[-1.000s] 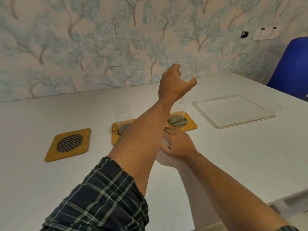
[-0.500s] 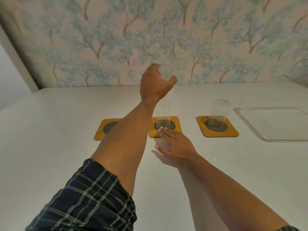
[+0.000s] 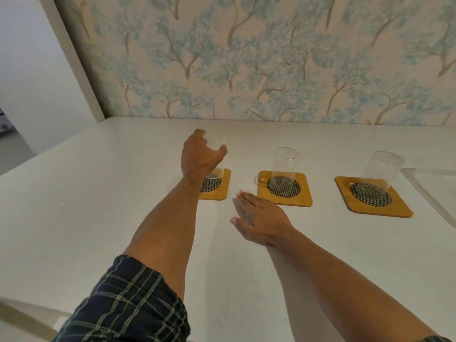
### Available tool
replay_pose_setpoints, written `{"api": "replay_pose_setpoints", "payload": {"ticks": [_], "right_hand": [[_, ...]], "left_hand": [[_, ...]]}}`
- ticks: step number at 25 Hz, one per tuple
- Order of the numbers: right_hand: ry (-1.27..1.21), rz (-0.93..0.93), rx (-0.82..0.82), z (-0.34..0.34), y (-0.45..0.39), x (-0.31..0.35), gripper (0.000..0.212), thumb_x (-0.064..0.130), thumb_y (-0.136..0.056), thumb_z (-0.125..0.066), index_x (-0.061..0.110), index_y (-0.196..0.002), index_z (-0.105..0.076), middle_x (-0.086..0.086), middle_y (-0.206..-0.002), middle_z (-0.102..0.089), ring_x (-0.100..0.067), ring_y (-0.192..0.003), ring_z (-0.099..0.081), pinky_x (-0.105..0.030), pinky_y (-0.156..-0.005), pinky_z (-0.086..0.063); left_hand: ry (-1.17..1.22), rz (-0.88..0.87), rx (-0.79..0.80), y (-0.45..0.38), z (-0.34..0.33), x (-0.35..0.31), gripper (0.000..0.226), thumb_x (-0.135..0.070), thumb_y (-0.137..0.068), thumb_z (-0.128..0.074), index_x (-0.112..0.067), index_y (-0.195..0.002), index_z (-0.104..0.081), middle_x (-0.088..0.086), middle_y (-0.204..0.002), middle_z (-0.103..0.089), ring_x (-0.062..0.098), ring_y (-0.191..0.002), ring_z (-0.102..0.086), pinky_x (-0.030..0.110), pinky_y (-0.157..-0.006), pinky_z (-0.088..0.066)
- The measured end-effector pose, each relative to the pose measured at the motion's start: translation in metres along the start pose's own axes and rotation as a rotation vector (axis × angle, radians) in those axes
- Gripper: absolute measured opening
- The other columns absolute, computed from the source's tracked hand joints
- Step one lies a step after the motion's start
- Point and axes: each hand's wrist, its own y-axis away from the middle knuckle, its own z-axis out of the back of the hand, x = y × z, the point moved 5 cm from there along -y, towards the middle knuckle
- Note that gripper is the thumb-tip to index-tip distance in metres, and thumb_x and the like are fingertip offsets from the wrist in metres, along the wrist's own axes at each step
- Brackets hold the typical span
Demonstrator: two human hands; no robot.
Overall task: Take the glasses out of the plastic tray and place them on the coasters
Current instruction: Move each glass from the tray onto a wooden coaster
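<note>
1. The left hand (image 3: 201, 156) has its grip curled around a clear glass (image 3: 217, 169), apparently just over the left coaster (image 3: 217, 187); contact is hard to judge.
2. The right hand (image 3: 259, 218) lies flat and released on the counter (image 3: 74, 193).
3. Two glasses (image 3: 283, 169) stand on the other coasters (image 3: 285, 188); the plastic tray (image 3: 431, 183) sits at the far right.

Three coasters lie in a row on the desk (image 3: 74, 218), before the wall (image 3: 271, 58). On the left coaster (image 3: 218, 191) a glass (image 3: 217, 169) is held by the left hand (image 3: 199, 156). The middle coaster (image 3: 283, 193) and right coaster (image 3: 372, 198) each carry a glass (image 3: 283, 169) (image 3: 380, 174). The tray (image 3: 429, 186) lies right of the row. The right hand (image 3: 261, 218) lies flat on the desk, just before the gap between left and middle coasters.
</note>
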Motion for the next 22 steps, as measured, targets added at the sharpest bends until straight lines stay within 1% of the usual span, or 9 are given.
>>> {"api": "replay_pose_setpoints", "payload": {"ticks": [3,6,9,12,17,22], "right_hand": [[-0.003,0.017,0.041,-0.005,-0.009,0.000,0.083,0.067,-0.096,-0.023,0.017,-0.161,-0.015,0.002,-0.167,-0.013,-0.010,-0.152,-0.010,-0.035,-0.123,-0.015],[-0.018,0.008,0.050,-0.009,-0.014,-0.003,0.081,0.066,-0.098,-0.025,0.017,-0.161,-0.014,0.002,-0.167,-0.012,-0.010,-0.152,-0.010,-0.035,-0.123,-0.014],[-0.006,0.020,0.052,-0.013,-0.018,-0.004,0.082,0.069,-0.097,-0.022,0.019,-0.161,-0.015,0.003,-0.167,-0.012,-0.009,-0.152,-0.011,-0.034,-0.122,-0.015],[-0.008,0.018,0.052,-0.016,-0.019,-0.006,0.082,0.070,-0.097,-0.020,0.020,-0.161,-0.014,0.005,-0.167,-0.012,-0.009,-0.152,-0.011,-0.034,-0.122,-0.016],[-0.010,0.022,0.053,-0.018,-0.019,-0.006,0.082,0.071,-0.097,-0.020,0.020,-0.161,-0.014,0.005,-0.167,-0.012,-0.008,-0.152,-0.011,-0.032,-0.120,-0.013],[-0.009,0.016,0.063,-0.018,-0.019,-0.006,0.082,0.071,-0.097,-0.019,0.020,-0.161,-0.014,0.005,-0.167,-0.012,-0.009,-0.152,-0.011,-0.034,-0.121,-0.016]], "left_hand": [[-0.004,0.052,-0.006,-0.001,0.003,0.030,0.069,-0.046,-0.077,-0.077,-0.012,-0.133,-0.056,0.007,-0.122,-0.069,0.025,-0.114,-0.065,0.038,-0.096,-0.054],[0.013,0.069,0.003,-0.002,0.000,0.042,0.067,-0.044,-0.079,-0.078,-0.009,-0.132,-0.055,0.009,-0.123,-0.069,0.028,-0.113,-0.066,0.042,-0.098,-0.055],[0.027,0.082,0.026,-0.003,-0.006,0.045,0.070,-0.044,-0.080,-0.078,-0.009,-0.135,-0.054,0.010,-0.126,-0.068,0.028,-0.114,-0.066,0.045,-0.098,-0.056],[0.026,0.083,0.037,-0.003,-0.012,0.046,0.070,-0.044,-0.080,-0.078,-0.009,-0.136,-0.054,0.010,-0.126,-0.068,0.028,-0.114,-0.066,0.045,-0.098,-0.057],[-0.004,0.080,0.017,-0.001,-0.013,0.046,0.071,-0.045,-0.079,-0.077,-0.011,-0.136,-0.054,0.008,-0.126,-0.068,0.026,-0.114,-0.066,0.043,-0.097,-0.056],[-0.039,0.069,0.019,0.005,-0.014,0.048,0.072,-0.044,-0.082,-0.075,-0.014,-0.141,-0.046,0.009,-0.131,-0.063,0.027,-0.117,-0.063,0.046,-0.100,-0.055]]}}
